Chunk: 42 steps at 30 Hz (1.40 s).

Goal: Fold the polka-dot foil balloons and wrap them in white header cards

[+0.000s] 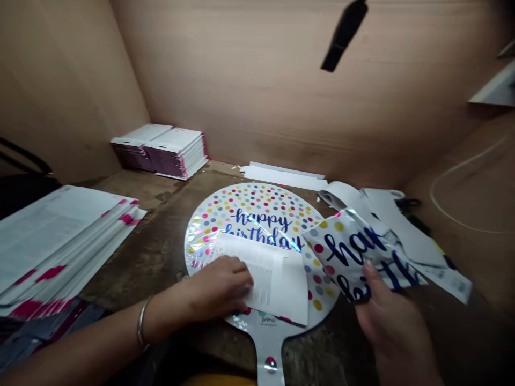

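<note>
A round foil balloon (257, 203) lies flat in the middle, white with coloured dots and "happy birthday" in blue script. Its tail points toward me. On its lower half rests a white printed paper envelope (287, 279). My left hand (221, 284), with a metal bangle at the wrist, has its fingers curled on the envelope's left part; the fingertips are slightly blurred. To the right, my right hand (386, 316) grips a folded foil balloon (354, 246) with the thumb on top. Part of the same blue lettering shows on it, and it overlaps the flat balloon's right edge.
Two stacks of white, pink-edged envelopes (175, 153) stand at the back left. A larger fanned pile (60, 236) lies at the near left. White paper strips (285, 174) and curled paper (394, 220) lie behind. A black strap (345, 35) hangs before the wooden back panel (249, 80).
</note>
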Available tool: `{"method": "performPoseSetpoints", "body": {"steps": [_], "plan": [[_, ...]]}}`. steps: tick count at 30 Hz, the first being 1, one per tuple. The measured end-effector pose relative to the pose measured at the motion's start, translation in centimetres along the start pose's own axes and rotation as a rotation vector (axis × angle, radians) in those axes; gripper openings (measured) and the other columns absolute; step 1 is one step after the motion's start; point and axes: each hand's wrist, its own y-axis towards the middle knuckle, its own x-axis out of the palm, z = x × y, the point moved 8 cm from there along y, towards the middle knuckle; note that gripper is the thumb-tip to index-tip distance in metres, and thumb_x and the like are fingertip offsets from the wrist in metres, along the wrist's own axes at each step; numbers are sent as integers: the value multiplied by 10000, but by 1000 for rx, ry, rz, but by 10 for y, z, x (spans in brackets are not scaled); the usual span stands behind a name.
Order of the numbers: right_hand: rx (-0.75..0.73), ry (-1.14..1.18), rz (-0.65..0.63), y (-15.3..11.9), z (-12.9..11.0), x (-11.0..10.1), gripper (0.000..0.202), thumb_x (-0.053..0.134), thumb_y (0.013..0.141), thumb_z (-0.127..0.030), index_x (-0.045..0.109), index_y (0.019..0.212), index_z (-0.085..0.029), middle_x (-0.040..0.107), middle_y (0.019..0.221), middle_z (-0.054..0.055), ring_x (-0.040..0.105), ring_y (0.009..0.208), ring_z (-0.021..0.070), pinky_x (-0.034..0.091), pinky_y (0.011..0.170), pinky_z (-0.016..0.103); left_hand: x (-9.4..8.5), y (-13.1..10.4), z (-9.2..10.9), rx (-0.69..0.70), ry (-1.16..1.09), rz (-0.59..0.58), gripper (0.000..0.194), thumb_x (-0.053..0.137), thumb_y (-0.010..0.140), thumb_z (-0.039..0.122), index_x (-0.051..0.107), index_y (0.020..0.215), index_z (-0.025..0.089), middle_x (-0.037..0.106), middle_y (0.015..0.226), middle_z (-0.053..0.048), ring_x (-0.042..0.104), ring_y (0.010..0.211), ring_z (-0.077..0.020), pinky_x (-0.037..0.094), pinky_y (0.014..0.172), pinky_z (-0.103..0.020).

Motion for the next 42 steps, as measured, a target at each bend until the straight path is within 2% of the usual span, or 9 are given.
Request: {"method": "performPoseSetpoints", "body": {"steps": [3,5,11,22,29,32,35,39,42], "plan": [[118,97,103,2,-1,3,526,735,644,-256,568,1142,-227,695,1074,54,595,1095,281,563,851,407,-2,20,-24,-44,44,3,1094,779,473,622,333,1395,236,329,1434,-175,276,1315,-386,202,1053,-544],[248,122,26,1,10,16,399,737,635,-197,624,1016,-176,735,913,63,658,971,284,579,800,404,3,29,-32,-28,54,-57,1270,733,412,716,190,1453,232,123,1514,-193,74,1377,-411,46,1071,-592],[464,115,-276,-22,37,63,427,704,715,-205,582,1120,-142,741,889,80,701,820,251,580,761,397,20,34,-36,-38,47,-82,1157,645,552,739,167,1461,206,80,1525,-177,24,1389,-386,22,1091,-566],[495,65,-344,-32,37,67,449,658,771,-204,540,1200,-152,734,942,82,696,852,241,569,789,394,24,30,-39,-49,46,-84,1172,580,546,807,124,1467,242,74,1531,-152,31,1391,-380,-2,1100,-565],[506,132,-359,-37,45,99,450,641,775,-173,523,1208,-151,734,940,82,693,869,246,550,827,425,25,28,-36,8,-17,-74,1269,608,496,813,89,1469,185,43,1526,-190,-1,1386,-398,15,1100,-572],[531,223,-417,-41,48,111,491,666,746,-172,517,1214,-152,729,964,86,687,893,252,544,838,437,23,27,-34,-15,-30,-69,1283,616,480,815,97,1468,181,115,1512,-195,10,1382,-408,28,1102,-577],[526,230,-380,-35,39,95,442,680,731,-174,559,1155,-149,730,956,91,689,884,251,562,799,419,17,29,-32,-60,-2,-52,1241,663,484,766,151,1460,195,170,1488,-200,98,1369,-416,56,1095,-589],[391,127,-171,-6,12,37,357,701,701,-180,617,1048,-195,734,951,63,695,846,252,587,698,389,7,29,-33,-103,35,-12,1200,696,496,711,160,1459,236,239,1449,-191,181,1339,-417,77,1073,-620],[383,-16,-218,6,9,16,312,742,670,-220,648,967,-192,742,882,55,702,764,234,582,655,345,6,29,-35,-101,39,-7,1197,688,498,715,153,1459,241,240,1444,-183,188,1333,-411,81,1073,-619]]}}
